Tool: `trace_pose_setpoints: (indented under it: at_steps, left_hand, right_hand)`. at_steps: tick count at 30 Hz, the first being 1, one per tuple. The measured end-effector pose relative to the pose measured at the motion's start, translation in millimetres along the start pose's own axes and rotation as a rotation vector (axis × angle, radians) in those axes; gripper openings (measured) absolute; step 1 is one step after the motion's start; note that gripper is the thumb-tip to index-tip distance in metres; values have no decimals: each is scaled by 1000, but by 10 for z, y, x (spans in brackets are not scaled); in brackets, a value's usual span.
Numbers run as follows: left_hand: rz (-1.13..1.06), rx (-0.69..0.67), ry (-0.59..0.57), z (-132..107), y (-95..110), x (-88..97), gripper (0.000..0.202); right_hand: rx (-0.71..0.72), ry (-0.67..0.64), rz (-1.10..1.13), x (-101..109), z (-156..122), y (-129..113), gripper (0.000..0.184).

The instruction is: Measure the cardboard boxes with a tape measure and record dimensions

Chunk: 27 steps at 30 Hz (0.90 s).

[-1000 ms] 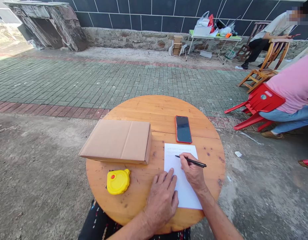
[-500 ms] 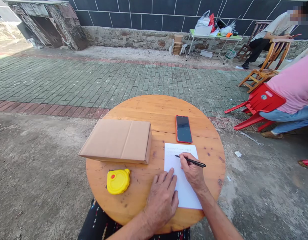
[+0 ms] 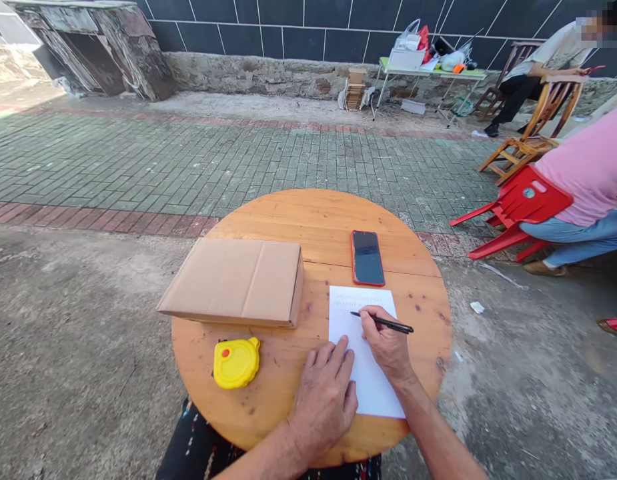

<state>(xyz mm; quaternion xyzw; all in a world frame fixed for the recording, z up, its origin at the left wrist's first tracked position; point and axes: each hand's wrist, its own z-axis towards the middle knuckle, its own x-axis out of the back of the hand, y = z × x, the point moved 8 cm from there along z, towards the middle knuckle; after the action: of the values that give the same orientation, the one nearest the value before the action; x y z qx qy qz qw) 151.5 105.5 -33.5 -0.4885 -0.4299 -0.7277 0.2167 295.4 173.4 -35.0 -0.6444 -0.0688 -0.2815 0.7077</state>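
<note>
A white sheet of paper (image 3: pixel 371 383) lies on the round wooden table (image 3: pixel 283 373), with rows of small handwriting across its upper part. My right hand (image 3: pixel 387 345) grips a black pen (image 3: pixel 395 326), its tip at the left end of the written rows. Flat across the paper's left edge and the tabletop rests my left hand (image 3: pixel 325 393), fingers stretched out and holding nothing. To its left sits a yellow tape measure (image 3: pixel 237 363) with a red button. A closed cardboard box (image 3: pixel 233 280) stands behind that.
A phone in a red case (image 3: pixel 367 259) lies beyond the paper. One person in pink (image 3: pixel 588 167) sits at right on a red plastic chair (image 3: pixel 525 197); another sits farther back near a wooden chair (image 3: pixel 538 127). A cluttered folding table (image 3: pixel 431 72) stands by the wall.
Hardly anything differs. The pen's back end has shifted very slightly to the right; my left hand, the paper and the other things on the table stay in place.
</note>
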Motion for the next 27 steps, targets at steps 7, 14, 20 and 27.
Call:
trace_pose_setpoints:
  at_steps: [7,14,20,27]
  left_hand:
    - [5,2,-5,16,0,10,42]
    - [5,4,-4,17,7,26,42]
    - [7,6,-11,7,1,19,42]
    - [6,-4,-9,9,7,4,42]
  right_hand:
    - [-2,11,-3,0,13,-8,24]
    - [-19,31,19,29,3,-22,23]
    - [-47,52,58,51,4,-21,24]
    - [-37,63,30,57,0,-21,25]
